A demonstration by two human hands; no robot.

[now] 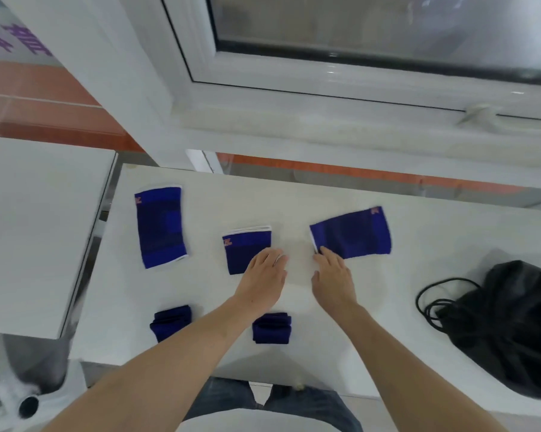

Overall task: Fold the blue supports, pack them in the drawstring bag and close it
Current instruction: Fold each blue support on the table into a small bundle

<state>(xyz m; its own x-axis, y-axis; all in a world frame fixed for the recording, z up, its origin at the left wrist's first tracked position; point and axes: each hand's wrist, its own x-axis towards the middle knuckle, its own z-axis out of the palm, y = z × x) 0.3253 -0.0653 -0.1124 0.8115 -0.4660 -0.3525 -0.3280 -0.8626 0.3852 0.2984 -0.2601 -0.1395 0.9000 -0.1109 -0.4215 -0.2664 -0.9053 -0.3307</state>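
Note:
Several blue supports lie on the white table point(294, 198). One flat support point(161, 226) rests at the far left. A folded support point(244, 249) lies in the middle, and my left hand point(266, 272) rests flat on its right lower corner. Another flat support point(353, 233) lies to the right; my right hand point(333, 272) touches its left lower corner with the fingertips. Two small folded supports point(171, 322) point(272, 327) sit near the front edge. The black drawstring bag point(509, 325) lies at the right with its cord point(434, 297) looped beside it.
A second white table point(35, 232) stands to the left across a narrow gap. A white window frame with a handle point(478, 115) runs along the far side. My legs in jeans point(272, 403) show below the table's front edge.

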